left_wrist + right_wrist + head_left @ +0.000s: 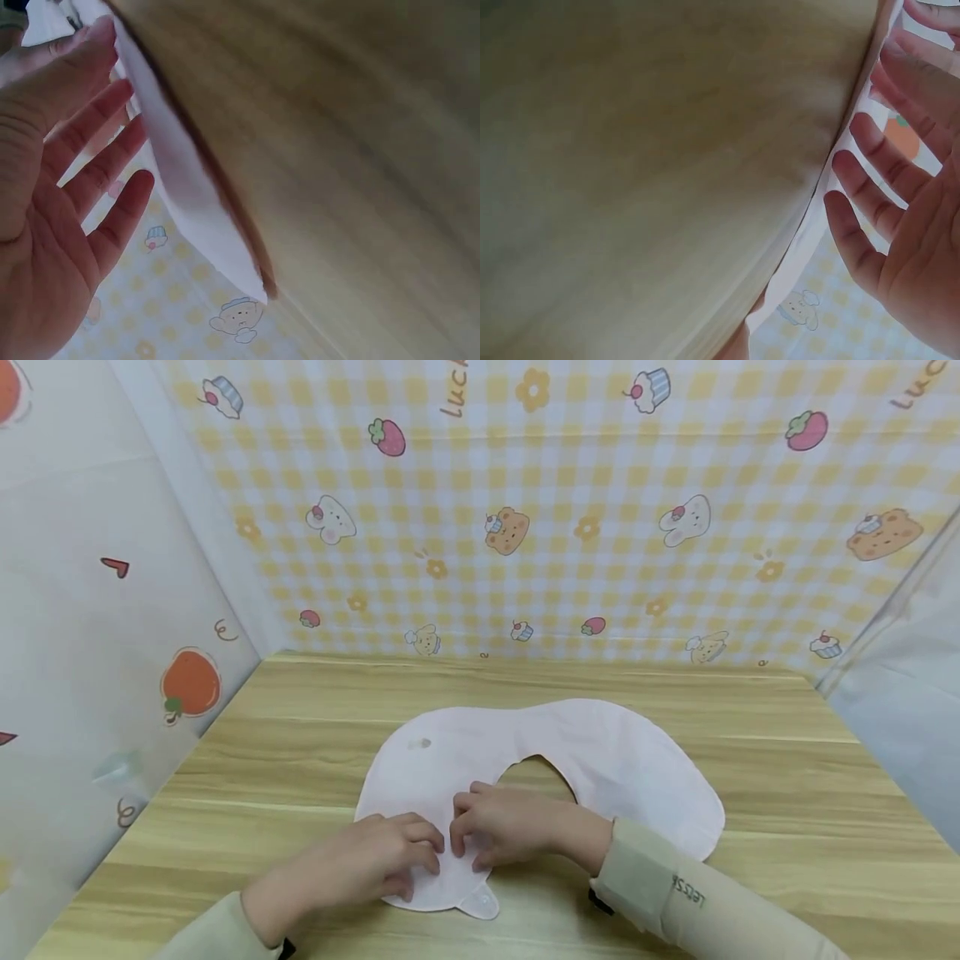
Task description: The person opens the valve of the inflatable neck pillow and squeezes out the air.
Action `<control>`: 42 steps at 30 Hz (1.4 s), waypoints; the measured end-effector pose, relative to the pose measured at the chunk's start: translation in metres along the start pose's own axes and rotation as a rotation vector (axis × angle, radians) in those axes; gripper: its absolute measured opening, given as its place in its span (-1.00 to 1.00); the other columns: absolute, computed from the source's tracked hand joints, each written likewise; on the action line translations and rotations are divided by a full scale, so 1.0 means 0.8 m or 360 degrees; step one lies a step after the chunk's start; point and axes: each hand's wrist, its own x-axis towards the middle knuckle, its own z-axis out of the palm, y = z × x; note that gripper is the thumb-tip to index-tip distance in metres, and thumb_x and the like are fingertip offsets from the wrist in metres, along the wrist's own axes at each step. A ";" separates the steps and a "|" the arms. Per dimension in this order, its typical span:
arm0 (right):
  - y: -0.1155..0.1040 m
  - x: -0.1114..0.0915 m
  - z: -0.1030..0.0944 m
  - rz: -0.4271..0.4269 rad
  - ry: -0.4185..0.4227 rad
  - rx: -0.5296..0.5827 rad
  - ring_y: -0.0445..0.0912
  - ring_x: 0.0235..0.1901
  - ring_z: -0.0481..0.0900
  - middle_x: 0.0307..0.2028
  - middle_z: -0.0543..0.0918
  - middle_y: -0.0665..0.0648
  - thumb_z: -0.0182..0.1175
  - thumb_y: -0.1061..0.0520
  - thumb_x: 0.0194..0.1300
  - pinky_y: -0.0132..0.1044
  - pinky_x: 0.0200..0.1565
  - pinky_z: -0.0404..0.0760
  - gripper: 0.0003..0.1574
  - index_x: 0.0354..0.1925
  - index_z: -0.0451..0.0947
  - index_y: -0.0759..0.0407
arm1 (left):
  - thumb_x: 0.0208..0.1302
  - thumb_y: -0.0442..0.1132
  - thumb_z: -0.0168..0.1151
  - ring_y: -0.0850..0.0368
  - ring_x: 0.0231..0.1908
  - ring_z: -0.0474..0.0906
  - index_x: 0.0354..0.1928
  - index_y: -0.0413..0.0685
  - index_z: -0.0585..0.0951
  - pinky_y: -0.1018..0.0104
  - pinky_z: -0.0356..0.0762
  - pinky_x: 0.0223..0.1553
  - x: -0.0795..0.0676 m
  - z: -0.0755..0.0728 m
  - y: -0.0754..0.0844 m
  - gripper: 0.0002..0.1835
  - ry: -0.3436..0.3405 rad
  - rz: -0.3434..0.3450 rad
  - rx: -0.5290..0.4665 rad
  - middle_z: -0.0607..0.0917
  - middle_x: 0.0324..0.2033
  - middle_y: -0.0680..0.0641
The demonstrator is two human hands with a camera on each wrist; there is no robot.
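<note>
A pale pink bib [637, 768], curved around a round neck opening, lies flat on the wooden table. Near its front left end a small rounded tab [482, 903] sticks out. My left hand [367, 860] rests its fingertips on the bib's left part. Close beside it my right hand [517, 822] touches the same part, its wrist crossing the neck opening. In the left wrist view the fingers [112, 161] are spread and gently bent, tips at the bib [176, 161]. The right wrist view likewise has spread fingers [874, 184] against the bib [799, 247].
The wood-grain table [300, 727] extends around the bib. Behind it hangs a yellow checked cloth [480, 585] with cartoon prints. A white printed sheet [67, 635] borders the left side, and a pale sheet [915, 693] the right.
</note>
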 end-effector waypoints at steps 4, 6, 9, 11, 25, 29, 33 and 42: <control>0.001 0.003 0.000 0.0056 0.0011 -0.0133 -0.26 -0.11 0.38 -0.10 0.51 -0.16 0.48 -0.09 0.09 -0.50 -0.17 0.43 -0.64 -0.12 0.62 -0.19 | -0.01 -0.06 0.50 0.29 0.12 0.53 -0.08 0.26 0.67 0.36 0.52 -0.19 -0.003 0.001 0.002 -0.61 0.0008 -0.0056 0.0056 0.62 0.08 0.23; 0.003 0.005 0.000 0.0093 0.0013 -0.0188 -0.23 -0.08 0.39 -0.06 0.50 -0.15 0.49 -0.15 0.06 -0.47 -0.17 0.47 -0.55 -0.08 0.59 -0.18 | -0.03 -0.01 0.50 0.27 0.12 0.54 -0.06 0.23 0.66 0.32 0.55 -0.18 -0.004 0.002 0.000 -0.59 0.0041 -0.0063 0.0063 0.63 0.08 0.20; 0.006 0.009 0.000 0.0151 0.0012 -0.0208 -0.20 -0.03 0.39 0.03 0.48 -0.12 0.51 -0.23 0.00 -0.44 -0.13 0.51 -0.41 -0.01 0.55 -0.17 | -0.05 0.06 0.48 0.19 0.13 0.54 -0.01 0.18 0.64 0.25 0.60 -0.13 -0.008 0.005 -0.007 -0.51 0.0083 -0.0078 0.0057 0.62 0.11 0.14; 0.008 0.011 -0.001 0.0193 -0.0001 -0.0186 -0.18 0.01 0.38 0.08 0.45 -0.10 0.51 -0.27 -0.03 -0.40 -0.12 0.54 -0.33 0.03 0.53 -0.16 | -0.06 0.10 0.47 0.14 0.15 0.53 0.03 0.15 0.62 0.20 0.62 -0.07 -0.011 0.007 -0.013 -0.44 0.0097 -0.0093 0.0051 0.61 0.14 0.10; 0.021 0.025 -0.007 0.0351 -0.0130 -0.0196 -0.13 0.30 0.28 0.33 0.29 -0.09 0.52 -0.42 -0.16 -0.02 0.05 0.53 0.08 0.27 0.32 -0.20 | -0.01 0.37 0.25 -0.08 0.32 0.42 0.29 0.05 0.51 -0.04 0.54 0.18 -0.023 0.008 -0.032 -0.14 0.0058 -0.0282 -0.0002 0.50 0.33 -0.10; 0.023 0.028 -0.008 0.0369 -0.0165 -0.0152 -0.09 0.42 0.16 0.44 0.18 -0.06 0.53 -0.44 -0.20 0.11 0.14 0.49 0.22 0.35 0.23 -0.14 | -0.03 0.42 0.23 -0.15 0.34 0.39 0.32 0.05 0.49 -0.13 0.53 0.17 -0.024 0.007 -0.034 -0.09 0.0019 -0.0346 -0.0015 0.48 0.35 -0.13; 0.026 0.030 -0.010 0.0391 -0.0201 -0.0108 -0.08 0.50 0.03 0.50 0.07 -0.05 0.54 -0.44 -0.23 0.19 0.26 0.38 0.36 0.43 0.14 -0.11 | -0.12 0.46 0.29 -0.28 0.35 0.37 0.37 0.02 0.45 -0.22 0.50 0.17 -0.024 0.003 -0.038 0.02 0.0004 -0.0468 -0.0048 0.42 0.39 -0.21; 0.024 0.044 -0.013 0.0485 -0.0301 -0.0019 -0.02 0.58 -0.18 0.58 -0.14 0.04 0.58 -0.42 -0.30 0.27 0.41 0.21 0.62 0.54 -0.08 -0.04 | -0.29 0.45 0.43 -0.40 0.40 0.24 0.44 0.06 0.35 -0.40 0.42 0.15 -0.029 -0.003 -0.042 0.19 -0.0057 -0.0706 -0.0129 0.28 0.47 -0.26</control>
